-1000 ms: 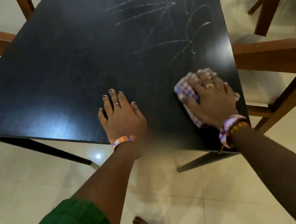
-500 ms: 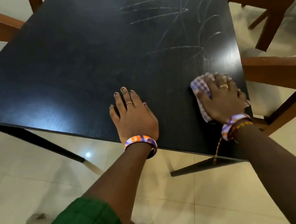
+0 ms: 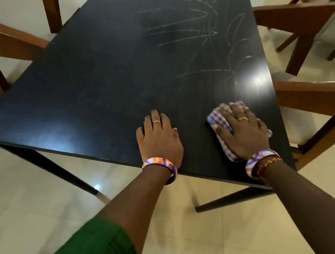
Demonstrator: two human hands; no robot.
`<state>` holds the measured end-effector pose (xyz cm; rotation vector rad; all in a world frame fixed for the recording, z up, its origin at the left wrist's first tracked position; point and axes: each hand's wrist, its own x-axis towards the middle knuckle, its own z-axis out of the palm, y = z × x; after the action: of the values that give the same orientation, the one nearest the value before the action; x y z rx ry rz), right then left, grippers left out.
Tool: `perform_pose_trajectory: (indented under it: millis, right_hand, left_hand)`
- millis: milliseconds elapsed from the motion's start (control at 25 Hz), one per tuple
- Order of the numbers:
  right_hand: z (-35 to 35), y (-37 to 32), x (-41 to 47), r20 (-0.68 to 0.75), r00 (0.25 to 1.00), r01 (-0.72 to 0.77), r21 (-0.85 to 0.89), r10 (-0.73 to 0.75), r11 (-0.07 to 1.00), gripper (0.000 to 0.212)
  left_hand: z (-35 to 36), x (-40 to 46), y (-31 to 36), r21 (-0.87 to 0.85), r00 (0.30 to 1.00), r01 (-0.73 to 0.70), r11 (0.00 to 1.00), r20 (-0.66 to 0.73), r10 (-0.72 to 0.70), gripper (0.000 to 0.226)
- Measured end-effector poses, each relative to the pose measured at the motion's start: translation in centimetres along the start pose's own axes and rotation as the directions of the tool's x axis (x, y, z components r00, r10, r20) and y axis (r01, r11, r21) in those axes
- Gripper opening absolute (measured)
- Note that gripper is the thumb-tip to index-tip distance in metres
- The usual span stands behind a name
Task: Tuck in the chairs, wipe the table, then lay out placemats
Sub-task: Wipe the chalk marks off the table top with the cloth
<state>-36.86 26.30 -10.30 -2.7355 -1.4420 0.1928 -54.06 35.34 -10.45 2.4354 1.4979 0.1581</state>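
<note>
Floor: pale glossy tiled floor (image 3: 33,212) under everything.
Table: black rectangular wooden table (image 3: 95,89), faint chalky streaks (image 3: 191,27) on its far right part.
Chairs: brown wooden chairs (image 3: 319,102) at both sides, the right ones with pale seats.
Left hand (image 3: 159,141): flat on the near edge, fingers straight and together.
Right hand (image 3: 243,130): pressing a purple checked cloth (image 3: 218,119) at the near right corner, fingers spread over it.

Left hand (image 3: 158,138) flat, fingers straight, palm down; right hand (image 3: 242,129) spread, pressing down, both arms extended
</note>
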Motion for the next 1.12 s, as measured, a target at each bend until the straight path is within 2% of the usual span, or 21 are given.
perform_pose_trajectory:
  millis: [80,120,240,320,400,480,600,680,720,800,880,920,1000,1120]
  right_hand:
    - [-0.6,-0.1,2.4,0.015,0.991,-0.13,0.041,0.129,0.991,0.059]
    - [-0.6,-1.2,4.0,-0.021,0.99,-0.135,0.054,0.136,0.989,0.059]
    - [0.3,-7.8,7.8,-0.112,0.994,0.027,0.072,-0.019,0.997,0.056]
    - [1.2,-12.0,8.7,-0.099,0.981,0.177,0.077,-0.169,0.981,0.055]
    - [0.9,-12.3,10.9,-0.078,0.972,0.227,0.073,-0.221,0.971,0.056]
    - [0.2,-8.1,13.4,-0.102,0.988,0.125,0.079,-0.117,0.989,0.058]
    - [-1.3,0.8,15.3,-0.08,0.98,-0.177,0.087,0.184,0.98,0.062]
    - [-1.8,1.7,15.0,-0.041,0.952,-0.297,0.103,0.302,0.949,0.064]
    - [-1.7,0.2,14.9,-0.044,0.957,-0.28,0.1,0.285,0.955,0.063]
    - [-0.9,-4.5,14.7,-0.053,0.995,-0.082,0.09,0.087,0.993,0.061]
    - [-0.5,-7.5,14.6,-0.083,0.989,0.13,0.091,-0.123,0.987,0.058]
    - [-0.7,-7.4,15.1,-0.077,0.984,0.165,0.087,-0.159,0.982,0.056]
    - [-1.0,-3.6,17.2,-0.069,0.996,0.061,0.102,-0.055,0.993,0.056]
    - [-1.6,5.0,17.8,-0.076,0.964,-0.241,0.139,0.253,0.96,0.059]
  left_hand:
    - [-1.2,1.1,-2.3,-0.003,0.996,-0.091,0.996,-0.019,0.091,0.043]
    - [-1.8,1.7,-3.5,-0.014,0.995,-0.087,0.996,-0.046,0.087,0.041]
    - [-2.7,4.0,-6.1,-0.007,0.991,0.033,0.999,-0.129,-0.033,0.038]
    - [-2.7,5.5,-6.2,0.035,0.99,0.085,0.996,-0.118,-0.081,0.04]
    - [-2.5,7.8,-5.4,0.057,0.992,0.079,0.995,-0.102,-0.073,0.043]
    - [-2.2,10.0,-4.1,0.048,0.995,0.05,0.998,-0.086,-0.046,0.044]
    - [-1.5,12.4,-2.1,0.031,0.997,0.023,0.999,-0.073,-0.021,0.046]
    - [-1.3,13.6,-1.2,0.034,0.998,0.019,0.999,-0.059,-0.017,0.047]
    - [-1.2,14.2,-0.8,0.034,0.999,0.017,0.999,-0.051,-0.015,0.047]
    - [-1.1,15.1,0.1,0.025,0.999,0.011,1.0,-0.044,-0.01,0.047]
    - [-0.9,15.5,0.8,0.019,0.999,0.012,1.0,-0.049,-0.011,0.047]
    - [-0.8,15.7,1.2,0.017,0.999,0.009,1.0,-0.051,-0.008,0.047]
    - [-0.5,16.0,2.3,0.013,0.999,-0.022,1.0,-0.038,0.022,0.048]
    - [0.5,16.4,4.5,-0.016,0.999,-0.046,0.999,-0.022,0.045,0.048]
